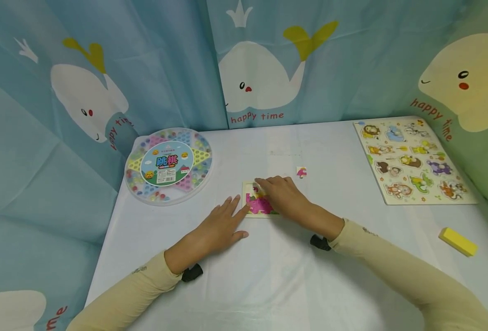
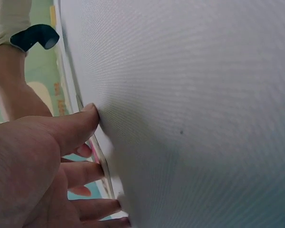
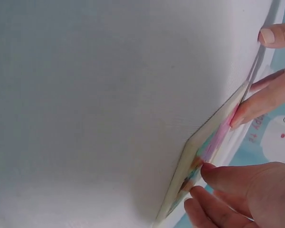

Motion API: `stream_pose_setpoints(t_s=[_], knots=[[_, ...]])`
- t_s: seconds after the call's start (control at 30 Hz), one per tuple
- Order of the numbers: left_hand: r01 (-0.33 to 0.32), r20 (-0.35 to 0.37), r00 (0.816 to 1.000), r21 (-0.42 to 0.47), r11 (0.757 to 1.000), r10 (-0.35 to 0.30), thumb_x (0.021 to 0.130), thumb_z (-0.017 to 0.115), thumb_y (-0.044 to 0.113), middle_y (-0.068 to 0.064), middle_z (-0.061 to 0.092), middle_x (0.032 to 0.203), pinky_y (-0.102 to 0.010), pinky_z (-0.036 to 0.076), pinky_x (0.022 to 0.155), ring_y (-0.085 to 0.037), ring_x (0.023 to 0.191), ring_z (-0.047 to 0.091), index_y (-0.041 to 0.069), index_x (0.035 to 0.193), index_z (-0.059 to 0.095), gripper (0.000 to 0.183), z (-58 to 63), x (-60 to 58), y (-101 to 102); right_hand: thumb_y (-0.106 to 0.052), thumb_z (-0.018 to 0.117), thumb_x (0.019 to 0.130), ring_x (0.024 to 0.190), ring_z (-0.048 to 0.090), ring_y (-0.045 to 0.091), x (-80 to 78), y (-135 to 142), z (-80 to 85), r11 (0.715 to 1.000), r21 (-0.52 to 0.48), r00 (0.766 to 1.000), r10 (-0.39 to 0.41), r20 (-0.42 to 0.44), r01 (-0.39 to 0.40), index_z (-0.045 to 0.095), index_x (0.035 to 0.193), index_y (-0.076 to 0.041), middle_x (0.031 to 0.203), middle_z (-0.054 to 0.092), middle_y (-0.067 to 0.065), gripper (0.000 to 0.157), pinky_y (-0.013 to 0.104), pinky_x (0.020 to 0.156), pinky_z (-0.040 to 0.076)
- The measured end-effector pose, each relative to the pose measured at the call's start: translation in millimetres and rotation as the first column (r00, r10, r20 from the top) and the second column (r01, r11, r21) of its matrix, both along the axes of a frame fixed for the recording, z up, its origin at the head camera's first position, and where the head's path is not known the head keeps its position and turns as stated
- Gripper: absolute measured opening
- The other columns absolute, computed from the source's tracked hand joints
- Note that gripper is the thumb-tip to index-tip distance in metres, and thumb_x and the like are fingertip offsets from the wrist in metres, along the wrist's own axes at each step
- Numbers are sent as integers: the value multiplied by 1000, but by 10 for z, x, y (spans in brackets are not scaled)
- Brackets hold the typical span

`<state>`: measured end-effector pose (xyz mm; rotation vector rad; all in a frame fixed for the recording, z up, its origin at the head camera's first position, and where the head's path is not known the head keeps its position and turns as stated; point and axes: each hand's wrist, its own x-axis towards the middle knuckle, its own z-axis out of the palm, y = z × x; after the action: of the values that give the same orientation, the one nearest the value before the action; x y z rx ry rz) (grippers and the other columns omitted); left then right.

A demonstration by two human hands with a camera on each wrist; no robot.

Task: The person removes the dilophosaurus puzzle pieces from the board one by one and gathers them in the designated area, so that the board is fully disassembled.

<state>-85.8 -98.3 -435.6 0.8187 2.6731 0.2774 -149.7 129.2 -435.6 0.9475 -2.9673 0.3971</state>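
A small jigsaw puzzle (image 1: 260,205) in a pale frame, with a pink picture, lies flat on the white table. My left hand (image 1: 221,225) is at its left side with fingers spread and fairly straight, the index fingertip touching the picture. From the right, my right hand (image 1: 287,196) reaches over the puzzle and covers its right part. In the right wrist view, the right thumb (image 3: 228,176) touches the picture and the bent fingers come down close beside it. Whether a piece is between them is hidden. A loose puzzle piece (image 1: 301,172) with pink on it lies beyond the right hand.
A round Chinese checkers box (image 1: 202,179) with coloured marbles lies at the back left. At the back right is a board of animal pictures (image 1: 399,168). A yellow block (image 1: 458,242) lies near the right edge. A whale-print curtain (image 1: 169,69) hangs behind the table.
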Motion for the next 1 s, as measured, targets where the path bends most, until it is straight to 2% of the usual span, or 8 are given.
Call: stream_pose_setpoints(t_s=[0.2,0.53,0.67,1.0], knots=[[-2,3,1000,5,1000,2,107,59,46,-24,24,172,-62,34,122,-45,159,25,10,166,35,73,-3,-3,-2,-5,77,95,122,65,38,-31,-37,29,999,48,1000,-5,10,5,61,144,-1,131,70,19,52,56,98,52],[-7,13,1000,12,1000,7,107,60,46,-23,23,173,-62,33,122,-44,159,24,10,166,34,74,2,-1,-4,-7,77,94,128,57,38,-118,-55,96,996,83,982,-28,186,12,54,149,-4,138,61,19,60,54,99,47],[-14,20,1000,21,1000,14,107,60,46,-23,23,173,-62,32,122,-44,159,24,11,166,34,73,-7,1,-6,-7,76,95,129,54,38,-134,-57,100,996,94,976,-30,217,10,53,151,-7,139,59,19,61,53,98,46],[-18,34,999,22,1000,17,107,59,46,-23,21,174,-60,30,124,-43,160,21,13,167,33,73,-14,-9,-11,-3,70,97,128,52,37,-148,-13,79,1000,25,967,-11,255,5,54,149,-10,137,57,18,54,52,95,43]])
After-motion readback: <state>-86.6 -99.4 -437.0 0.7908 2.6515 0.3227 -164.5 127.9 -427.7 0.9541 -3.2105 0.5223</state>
